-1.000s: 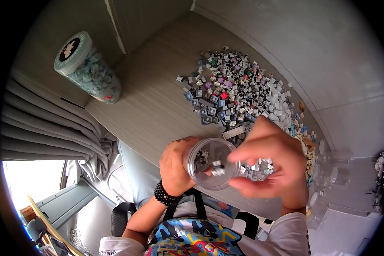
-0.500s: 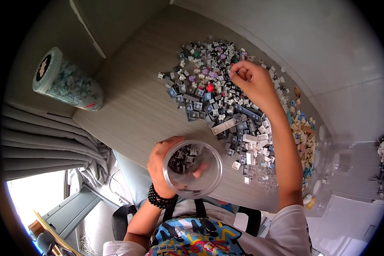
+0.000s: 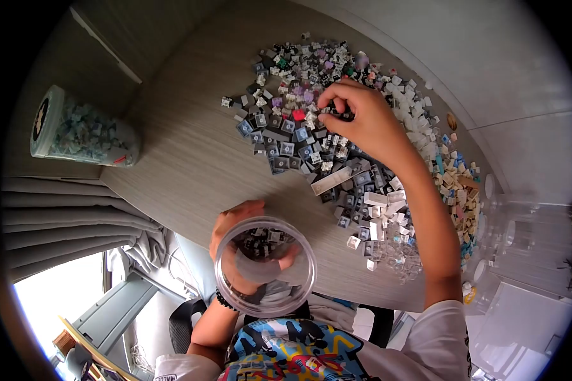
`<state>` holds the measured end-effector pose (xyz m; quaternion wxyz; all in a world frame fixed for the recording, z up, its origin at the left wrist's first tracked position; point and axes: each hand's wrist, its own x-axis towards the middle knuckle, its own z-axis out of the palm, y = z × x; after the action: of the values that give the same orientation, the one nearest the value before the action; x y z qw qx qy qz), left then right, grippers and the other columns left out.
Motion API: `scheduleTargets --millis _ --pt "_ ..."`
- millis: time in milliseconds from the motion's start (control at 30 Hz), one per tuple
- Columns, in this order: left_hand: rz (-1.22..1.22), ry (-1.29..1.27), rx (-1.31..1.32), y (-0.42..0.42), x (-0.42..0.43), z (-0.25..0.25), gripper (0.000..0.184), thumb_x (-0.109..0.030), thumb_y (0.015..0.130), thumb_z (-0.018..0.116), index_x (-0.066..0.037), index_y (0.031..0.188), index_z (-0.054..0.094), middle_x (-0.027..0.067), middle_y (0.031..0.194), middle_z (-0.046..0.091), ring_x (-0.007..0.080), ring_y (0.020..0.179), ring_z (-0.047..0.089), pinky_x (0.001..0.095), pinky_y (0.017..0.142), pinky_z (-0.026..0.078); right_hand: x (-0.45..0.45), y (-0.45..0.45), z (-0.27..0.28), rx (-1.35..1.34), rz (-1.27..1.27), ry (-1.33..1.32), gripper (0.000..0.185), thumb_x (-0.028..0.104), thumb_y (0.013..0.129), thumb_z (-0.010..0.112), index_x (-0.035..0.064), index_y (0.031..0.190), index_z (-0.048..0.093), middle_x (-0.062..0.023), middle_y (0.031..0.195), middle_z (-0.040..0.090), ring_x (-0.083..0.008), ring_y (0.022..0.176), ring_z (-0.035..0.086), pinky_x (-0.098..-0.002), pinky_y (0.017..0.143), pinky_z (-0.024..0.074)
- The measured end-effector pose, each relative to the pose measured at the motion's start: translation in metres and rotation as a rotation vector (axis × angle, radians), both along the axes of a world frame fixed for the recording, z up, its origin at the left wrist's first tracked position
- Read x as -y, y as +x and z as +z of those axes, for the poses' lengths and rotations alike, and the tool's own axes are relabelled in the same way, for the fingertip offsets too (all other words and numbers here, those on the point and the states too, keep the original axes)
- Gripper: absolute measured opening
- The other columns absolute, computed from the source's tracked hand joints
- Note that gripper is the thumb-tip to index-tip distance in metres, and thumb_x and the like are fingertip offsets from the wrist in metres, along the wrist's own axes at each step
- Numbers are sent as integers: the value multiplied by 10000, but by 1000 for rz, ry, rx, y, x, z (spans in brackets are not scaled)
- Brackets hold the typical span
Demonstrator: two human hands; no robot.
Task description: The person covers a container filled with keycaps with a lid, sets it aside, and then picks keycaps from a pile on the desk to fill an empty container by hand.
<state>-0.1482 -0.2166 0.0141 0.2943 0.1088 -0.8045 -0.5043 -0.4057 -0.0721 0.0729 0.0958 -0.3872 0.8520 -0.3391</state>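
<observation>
My left hand (image 3: pixel 230 222) is wrapped round a clear plastic jar (image 3: pixel 305 254), its open mouth tilted up toward me. Several dark key switches (image 3: pixel 260 243) lie inside it, and fingers show through its wall. Over the heap of key switches and keycaps (image 3: pixel 289 147), my right hand (image 3: pixel 353 111) hovers with thumb and index finger curled and a small gap between their tips. Nothing that it holds can be made out. A red piece (image 3: pixel 299 115) and purple pieces lie just left of those fingertips.
A lidded jar of pale blue-green pieces (image 3: pixel 89 130) stands at the left. White keycaps (image 3: pixel 410 111) and beige pieces (image 3: pixel 461 193) spread along the right, by the wall. More clear containers (image 3: pixel 489 222) stand at the far right. A grey curtain (image 3: pixel 63 219) hangs at left.
My right hand has moved left over the heap, and its thumb and index finger have parted a little. The jar in my left hand has shifted left and down, closer to my body.
</observation>
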Motion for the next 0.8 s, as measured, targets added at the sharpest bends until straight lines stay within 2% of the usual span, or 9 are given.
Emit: scheduleTargets --millis 167,267,333,367,433,567,633,733,800 --pt "-14 -25 31 -1 -1 0 797 -318 539 986 -13 1171 607 147 1126 700 275 953 712 370 813 585 6 0 -5 -78 -29 -10 198 114 797 794 55 948 680 -41 723 501 -203 691 530 -362 640 435" --pt "82 53 -89 -2 -3 -5 756 -374 534 977 -12 1120 664 135 1094 713 275 942 713 375 820 581 9 -2 -8 -140 22 20 198 114 834 776 43 988 674 -26 778 469 -154 708 485 -309 648 410" --pt "-108 -115 14 4 6 -5 869 -307 632 974 -44 1281 459 193 1214 634 276 1053 643 380 877 534 11 0 -5 -89 6 25 207 105 793 795 54 950 669 -46 716 487 -223 691 527 -372 653 447" --pt "-103 -116 12 3 5 -3 869 -307 632 974 -44 1281 459 193 1214 634 276 1053 643 380 877 534 12 2 -3 -91 10 24 207 105 793 795 54 950 669 -46 716 487 -223 691 527 -372 653 447" --pt "26 -19 106 -3 1 3 696 -509 556 933 -18 1004 724 139 1036 730 306 902 705 398 809 565 11 10 7 -177 37 -78 202 87 790 788 49 933 650 -41 712 480 -217 679 517 -370 660 447" --pt "12 -44 17 -4 1 2 651 -461 614 932 -9 1014 690 146 1057 725 324 894 696 404 787 553 1 40 43 -305 18 -184 226 16 763 780 62 953 667 -21 745 479 -146 663 495 -307 607 418" --pt "-8 -72 -16 -1 2 0 700 -451 661 925 -5 1106 622 157 1073 718 340 900 695 415 783 549 -10 62 67 -207 82 -243 285 -64 738 762 28 996 681 -7 810 520 -107 720 458 -278 640 386" --pt "-75 -107 34 2 4 2 837 -446 696 921 -19 1262 477 172 1099 706 358 911 696 439 778 552 -13 100 104 -143 293 -333 385 34 650 839 8 1010 706 -34 835 602 -125 678 477 -273 609 337" --pt "-66 -96 21 0 5 2 826 -434 693 924 -19 1255 483 171 1101 706 357 909 697 442 776 553 -10 118 120 -160 413 -347 440 72 631 868 16 1042 721 -39 813 619 -132 656 490 -282 593 335"
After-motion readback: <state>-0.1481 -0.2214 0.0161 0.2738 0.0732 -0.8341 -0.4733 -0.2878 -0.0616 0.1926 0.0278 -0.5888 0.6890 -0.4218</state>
